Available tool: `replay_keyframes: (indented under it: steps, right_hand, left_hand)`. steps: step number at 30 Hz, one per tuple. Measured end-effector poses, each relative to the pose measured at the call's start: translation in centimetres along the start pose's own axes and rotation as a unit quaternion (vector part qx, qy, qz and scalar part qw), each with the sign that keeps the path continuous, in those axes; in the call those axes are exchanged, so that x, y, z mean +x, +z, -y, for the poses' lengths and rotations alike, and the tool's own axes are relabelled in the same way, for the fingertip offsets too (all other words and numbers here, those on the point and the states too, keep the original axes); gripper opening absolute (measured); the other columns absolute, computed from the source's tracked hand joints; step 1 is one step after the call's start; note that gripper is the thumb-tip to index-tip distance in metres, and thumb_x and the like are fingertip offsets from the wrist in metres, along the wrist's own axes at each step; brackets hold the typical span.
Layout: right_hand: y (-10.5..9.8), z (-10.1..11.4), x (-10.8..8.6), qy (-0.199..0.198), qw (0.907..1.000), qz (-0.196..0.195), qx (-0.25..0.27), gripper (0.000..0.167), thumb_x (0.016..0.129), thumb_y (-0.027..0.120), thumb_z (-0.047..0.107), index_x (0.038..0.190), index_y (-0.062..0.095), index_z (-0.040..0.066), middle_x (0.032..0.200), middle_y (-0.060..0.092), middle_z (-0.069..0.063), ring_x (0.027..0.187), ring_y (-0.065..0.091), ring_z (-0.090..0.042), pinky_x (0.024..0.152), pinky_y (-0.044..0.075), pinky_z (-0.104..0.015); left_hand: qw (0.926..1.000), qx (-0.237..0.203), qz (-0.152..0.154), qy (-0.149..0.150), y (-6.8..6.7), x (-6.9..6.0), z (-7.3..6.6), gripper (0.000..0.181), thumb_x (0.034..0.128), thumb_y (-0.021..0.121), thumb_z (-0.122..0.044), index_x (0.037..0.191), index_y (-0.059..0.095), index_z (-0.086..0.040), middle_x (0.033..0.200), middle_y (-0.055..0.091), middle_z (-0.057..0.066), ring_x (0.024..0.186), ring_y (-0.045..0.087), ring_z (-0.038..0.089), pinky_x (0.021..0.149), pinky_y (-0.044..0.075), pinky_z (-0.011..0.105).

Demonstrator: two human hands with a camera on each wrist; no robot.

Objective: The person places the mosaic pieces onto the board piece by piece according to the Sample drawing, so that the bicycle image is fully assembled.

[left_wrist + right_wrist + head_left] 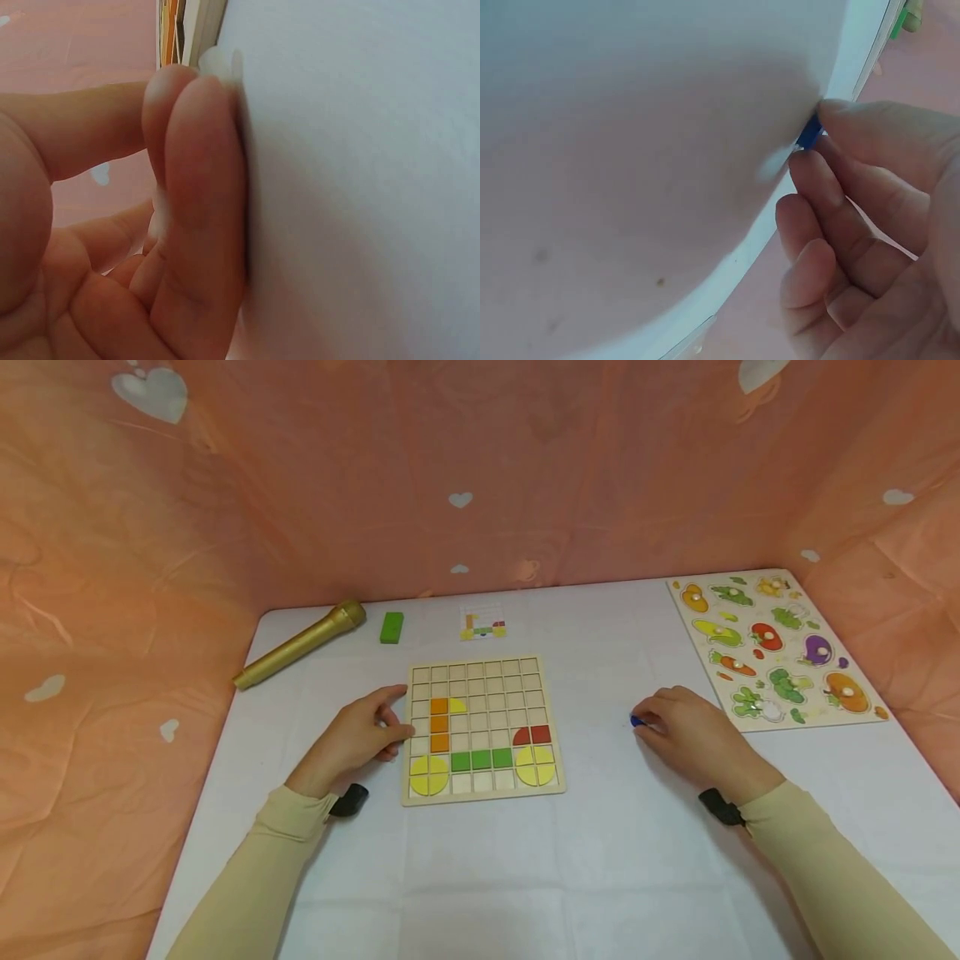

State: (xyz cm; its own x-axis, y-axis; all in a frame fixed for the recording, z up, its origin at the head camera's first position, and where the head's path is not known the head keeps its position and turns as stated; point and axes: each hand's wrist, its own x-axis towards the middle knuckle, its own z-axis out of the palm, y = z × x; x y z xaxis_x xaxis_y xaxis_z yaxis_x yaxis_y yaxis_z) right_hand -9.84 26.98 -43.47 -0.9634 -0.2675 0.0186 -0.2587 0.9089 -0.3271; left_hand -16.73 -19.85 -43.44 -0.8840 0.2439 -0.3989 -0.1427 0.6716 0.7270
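Note:
A wooden grid board (483, 790) lies on the table. It carries orange, yellow, green and red pieces, with a yellow circle (429, 775) at its lower left. My left hand (360, 735) is at the board's left side, thumb and index finger spread apart along the edge and its other fingers bent below. In the left wrist view, fingertips (202, 135) come close to the board's edge (204, 30). Right of the board, my right hand (686, 731) pinches a small blue piece (809, 133) between thumb and fingertips, close over the white cloth. The fingers hide much of the piece.
Behind the board lie a small pattern card (483, 622) and a green block (392, 627). A gold microphone (300, 645) rests at the back left. The vegetable puzzle board (813, 718) lies at the right, beyond my right hand. Heart-patterned orange cloth (525, 468) hangs behind the table.

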Motion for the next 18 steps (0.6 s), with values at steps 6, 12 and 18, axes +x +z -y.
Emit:
replay_keyframes:
  steps: [6, 12, 18]
  right_hand:
    - [0.2, 0.6, 0.6, -0.012, 0.9999, -0.001, 0.000, 0.016, 0.095, 0.080, 0.009, 0.111, 0.080, 0.005, 0.104, 0.076, -0.006, 0.104, 0.069, -0.027, 0.092, 0.061, -0.050]
    - [0.2, 2.1, 1.4, -0.033, 0.9994, -0.001, -0.002, 0.015, 0.094, 0.081, 0.008, 0.109, 0.081, 0.006, 0.103, 0.076, -0.005, 0.103, 0.068, -0.026, 0.091, 0.062, -0.048]
    - [0.7, 4.8, 2.8, -0.078, 0.9969, -0.009, -0.009, 0.016, 0.093, 0.082, 0.006, 0.108, 0.082, 0.007, 0.102, 0.077, -0.004, 0.102, 0.068, -0.024, 0.088, 0.063, -0.044]
  left_hand:
    - [1.0000, 0.004, 0.000, 0.002, 0.0, 0.1, 0.0, 0.077, 0.1006, 0.078, -0.018, 0.167, 0.040, -0.014, 0.102, 0.064, 0.012, 0.073, 0.068, 0.018, 0.068, 0.063, 0.029]
    - [1.0000, -0.001, 0.000, 0.001, 0.0, 0.1, 0.1, 0.077, 0.1007, 0.079, -0.019, 0.167, 0.040, -0.015, 0.102, 0.064, 0.012, 0.073, 0.068, 0.019, 0.069, 0.063, 0.029]
    - [1.0000, -0.008, 0.002, 0.004, 0.0, 0.0, 0.1, 0.077, 0.1005, 0.078, -0.018, 0.167, 0.039, -0.014, 0.101, 0.063, 0.013, 0.073, 0.068, 0.019, 0.069, 0.063, 0.029]
